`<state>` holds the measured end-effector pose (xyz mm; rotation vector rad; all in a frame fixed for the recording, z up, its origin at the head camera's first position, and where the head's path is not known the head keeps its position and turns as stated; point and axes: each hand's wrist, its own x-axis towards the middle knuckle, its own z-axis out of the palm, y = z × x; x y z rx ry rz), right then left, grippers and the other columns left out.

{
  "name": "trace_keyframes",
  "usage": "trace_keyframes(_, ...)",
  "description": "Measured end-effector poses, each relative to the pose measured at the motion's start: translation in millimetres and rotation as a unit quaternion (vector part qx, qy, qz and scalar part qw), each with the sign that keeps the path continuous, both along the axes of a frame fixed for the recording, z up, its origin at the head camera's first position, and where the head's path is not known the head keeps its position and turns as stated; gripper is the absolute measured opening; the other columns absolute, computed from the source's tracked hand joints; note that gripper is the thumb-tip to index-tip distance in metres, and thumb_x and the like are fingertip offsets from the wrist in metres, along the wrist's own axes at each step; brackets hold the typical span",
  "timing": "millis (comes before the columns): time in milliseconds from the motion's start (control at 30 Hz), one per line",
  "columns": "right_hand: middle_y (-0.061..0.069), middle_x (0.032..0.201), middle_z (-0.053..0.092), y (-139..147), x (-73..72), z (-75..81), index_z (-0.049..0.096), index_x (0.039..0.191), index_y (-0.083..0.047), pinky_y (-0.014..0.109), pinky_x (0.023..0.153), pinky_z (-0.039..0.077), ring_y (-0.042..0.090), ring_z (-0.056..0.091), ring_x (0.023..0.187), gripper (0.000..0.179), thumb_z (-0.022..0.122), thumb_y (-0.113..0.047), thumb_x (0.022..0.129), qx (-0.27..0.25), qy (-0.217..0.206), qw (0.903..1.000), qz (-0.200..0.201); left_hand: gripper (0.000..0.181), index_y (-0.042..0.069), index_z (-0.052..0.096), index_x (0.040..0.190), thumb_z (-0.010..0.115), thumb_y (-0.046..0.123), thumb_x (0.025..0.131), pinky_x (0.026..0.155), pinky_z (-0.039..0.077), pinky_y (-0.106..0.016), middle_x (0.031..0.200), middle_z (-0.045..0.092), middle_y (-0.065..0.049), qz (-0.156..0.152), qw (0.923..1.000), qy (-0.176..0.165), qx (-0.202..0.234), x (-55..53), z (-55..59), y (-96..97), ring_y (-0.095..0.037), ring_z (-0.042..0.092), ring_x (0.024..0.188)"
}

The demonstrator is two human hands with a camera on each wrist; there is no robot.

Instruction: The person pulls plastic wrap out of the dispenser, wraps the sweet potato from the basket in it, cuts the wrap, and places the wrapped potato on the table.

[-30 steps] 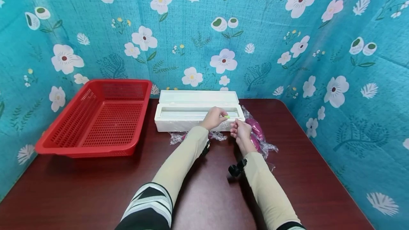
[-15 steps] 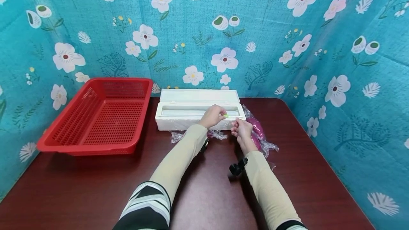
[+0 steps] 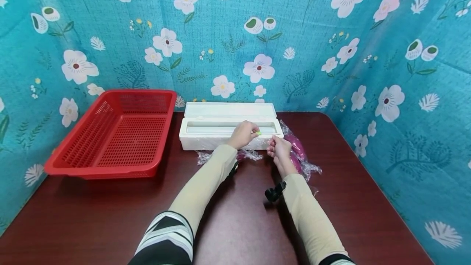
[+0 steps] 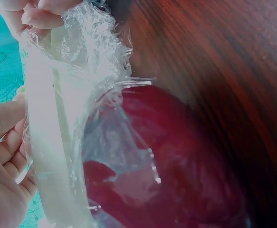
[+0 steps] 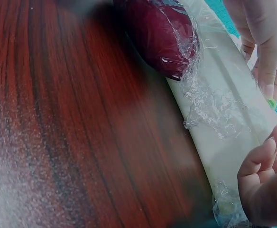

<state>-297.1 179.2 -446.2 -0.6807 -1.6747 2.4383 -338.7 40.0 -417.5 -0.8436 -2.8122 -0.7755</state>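
Note:
A long white cling film dispenser stands with its lid raised at the back. My left hand reaches over its front and pinches a small bright green slide cutter towards the right end of the front edge. At the right front corner, the curled fingers of my right hand hold the cling film against the box. The film hangs crumpled down the front. Close before the box lies a film-wrapped, smooth purple-red rounded thing, mostly hidden by my left arm in the head view.
More film-wrapped magenta things lie right of the box, partly behind my right hand. A large red plastic basket stands on the left of the dark wood table. A flowered blue cloth hangs behind and at the sides.
The left hand and the green cutter have shifted very slightly left along the box's front edge. The right hand holds its place at the corner, and the head view has tilted slightly.

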Motion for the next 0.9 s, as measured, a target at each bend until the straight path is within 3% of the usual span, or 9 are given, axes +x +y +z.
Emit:
trace_keyframes(133,-0.001,0.047,0.051,-3.7,-0.5,-1.8,0.05,0.07,-0.002,0.019,0.032,0.036,0.007,0.045,0.032,0.02,0.048,-0.009,0.089,-0.003,-0.006,1.0,0.003,0.012,0.009,0.069,0.092,0.063,0.015,0.083,0.078,0.042,-0.026,0.089,0.065,-0.002,0.0,0.9999,-0.012,0.005,0.7,-0.2,-9.8,-0.016,0.055,0.086)
trace_keyframes(367,-0.002,0.048,0.05,-3.6,-3.6,-3.4,0.049,0.07,-0.003,0.019,0.032,0.036,0.007,0.045,0.033,0.021,0.05,-0.011,0.089,0.0,0.013,0.9999,-0.011,0.01,0.009,0.069,0.088,0.064,0.016,0.082,0.079,0.041,-0.027,0.086,0.063,0.0,0.039,0.9982,-0.035,0.03,0.1,-0.3,-29.5,-0.015,0.054,0.086)
trace_keyframes(533,-0.002,0.048,0.048,-2.5,-3.2,-4.7,0.049,0.068,-0.004,0.02,0.032,0.037,0.008,0.045,0.033,0.024,0.049,-0.013,0.09,0.001,-0.007,1.0,-0.003,0.01,0.01,0.069,0.088,0.062,0.016,0.084,0.079,0.042,-0.028,0.087,0.062,0.0,0.045,0.9965,-0.057,0.04,3.7,-1.7,-35.8,-0.015,0.054,0.086)
trace_keyframes(900,-0.002,0.048,0.053,-2.8,-3.9,-2.6,0.049,0.077,-0.002,0.019,0.032,0.037,0.006,0.045,0.033,0.017,0.048,-0.012,0.09,0.007,0.005,1.0,-0.005,0.01,0.009,0.068,0.09,0.062,0.014,0.084,0.074,0.043,-0.029,0.087,0.062,-0.001,0.048,0.9961,-0.051,0.054,7.2,0.3,-59.5,-0.015,0.053,0.082)
